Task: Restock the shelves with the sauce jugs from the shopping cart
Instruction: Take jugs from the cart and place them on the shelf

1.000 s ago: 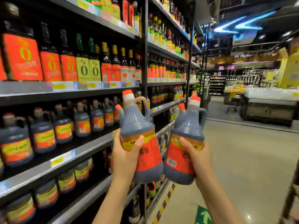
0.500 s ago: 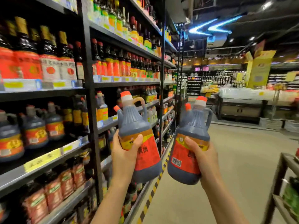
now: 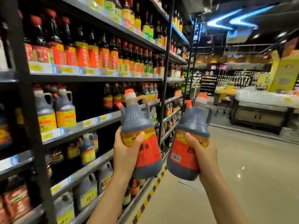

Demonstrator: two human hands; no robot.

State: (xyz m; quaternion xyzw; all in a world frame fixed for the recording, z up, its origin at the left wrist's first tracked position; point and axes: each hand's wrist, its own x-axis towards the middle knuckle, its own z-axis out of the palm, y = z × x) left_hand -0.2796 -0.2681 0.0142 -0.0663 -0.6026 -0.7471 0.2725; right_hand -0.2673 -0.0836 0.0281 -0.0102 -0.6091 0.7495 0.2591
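Hands hold one jug each, chest-high in the aisle, just beside the shelf unit. Left hand (image 3: 127,152) wraps the body of the left soy sauce jug (image 3: 140,139), thumb across the label; right hand (image 3: 202,152) grips the right soy sauce jug (image 3: 189,143) likewise. Both jugs near upright, long axis vertical w/ slight tilt, orange caps up, handles to the right, labels toward camera. Recommended: find the matching row, approx. mid shelf (image 3: 103,122), set base down first, label facing out, one jug at a time.
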